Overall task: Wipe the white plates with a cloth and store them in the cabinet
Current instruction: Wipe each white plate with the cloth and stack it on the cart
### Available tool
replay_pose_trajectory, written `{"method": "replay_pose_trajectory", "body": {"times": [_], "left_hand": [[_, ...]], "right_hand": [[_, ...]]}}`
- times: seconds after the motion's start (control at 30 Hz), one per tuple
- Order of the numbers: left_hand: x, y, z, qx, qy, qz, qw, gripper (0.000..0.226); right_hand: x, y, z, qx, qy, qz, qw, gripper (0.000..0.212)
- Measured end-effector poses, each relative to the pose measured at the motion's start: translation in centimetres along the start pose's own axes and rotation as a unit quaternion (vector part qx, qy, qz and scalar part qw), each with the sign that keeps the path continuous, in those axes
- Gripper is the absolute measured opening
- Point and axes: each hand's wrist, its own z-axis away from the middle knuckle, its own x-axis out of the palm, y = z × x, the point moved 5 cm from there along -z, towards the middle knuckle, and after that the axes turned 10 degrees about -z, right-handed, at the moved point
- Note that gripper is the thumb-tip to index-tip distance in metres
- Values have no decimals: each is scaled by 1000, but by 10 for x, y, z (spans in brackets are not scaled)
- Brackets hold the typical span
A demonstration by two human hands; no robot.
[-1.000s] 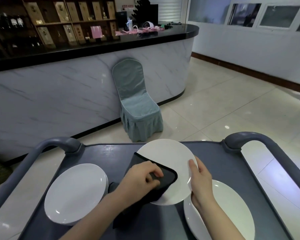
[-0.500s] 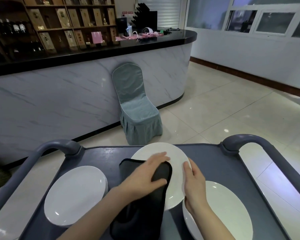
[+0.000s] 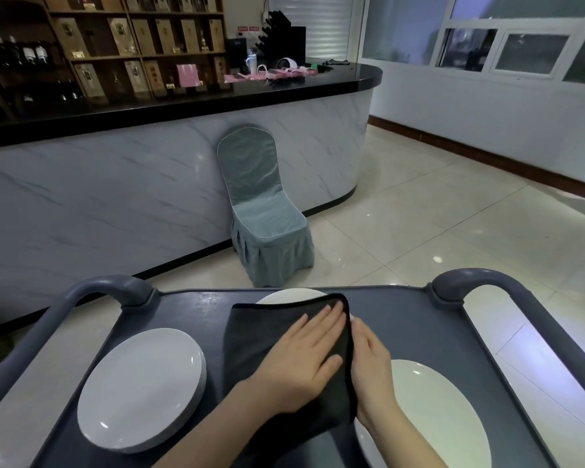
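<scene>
Pressing dark grey square cloth (image 3: 250,332) onto round white ceramic plate (image 3: 291,295) with flat, open-fingered left grip (image 3: 304,359); touching its rim with right grip (image 3: 372,363), cannot tell whether clasping.

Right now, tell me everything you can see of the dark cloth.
The cloth is a dark grey, soft-looking square with a black hem, spread nearly flat over the middle white plate on the grey cart, hiding all but its far rim. The left hand presses flat on it with straight fingers; the right hand lies against its right edge.
</scene>
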Motion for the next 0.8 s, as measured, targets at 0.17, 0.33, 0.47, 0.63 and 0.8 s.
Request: {"method": "replay_pose_trajectory", "body": {"times": [0.17,0.33,0.47,0.63,0.8], "left_hand": [[6,-45,5,-102,-5,-23,994,62],[25,-34,39,-115,-38,-32,992,64],[31,11,35,-40,-38,24,998,64],[13,-8,9,-88,53,-28,994,61],[12,-53,15,-157,8,-36,987,63]], "right_hand": [[-13,-23,-12,-31,33,14,999,34],[-28,-30,-18,-49,77,15,996,32],[-15,-9,-6,-31,61,20,997,27],[-4,9,-1,-2,25,12,1000,25],[-13,-33,-15,-49,52,26,997,43]]}}
